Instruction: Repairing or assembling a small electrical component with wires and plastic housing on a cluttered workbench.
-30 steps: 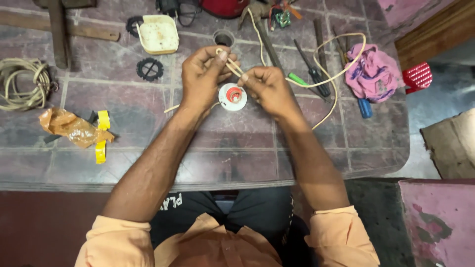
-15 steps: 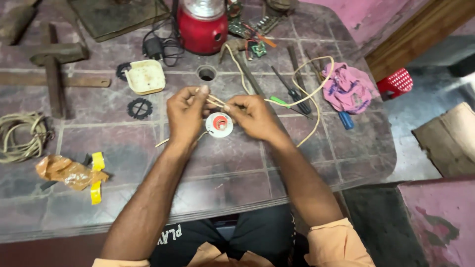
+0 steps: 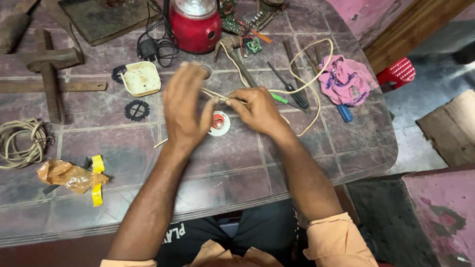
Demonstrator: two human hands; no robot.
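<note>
Hands (image 3: pixel 185 106) (image 3: pixel 257 110) pinching cream wire (image 3: pixel 297 89), screwdrivers (image 3: pixel 289 86), pink cloth (image 3: pixel 346 79) beside

A small repair workshop: the worn purple tiled worktop (image 3: pixel 316 163) carries screwdrivers (image 3: pixel 289 89) and bare green circuit boards (image 3: pixel 247 29) near its far edge, coiled beige rope (image 3: pixel 20 143) at its left edge.

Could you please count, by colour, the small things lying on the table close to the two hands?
Black toothed rings: 2
Cream square cover: 1
White round disc with red centre: 1
Cream wire, held by the left hand and right hand: 1
Pink cloth: 1
Total: 6
</note>
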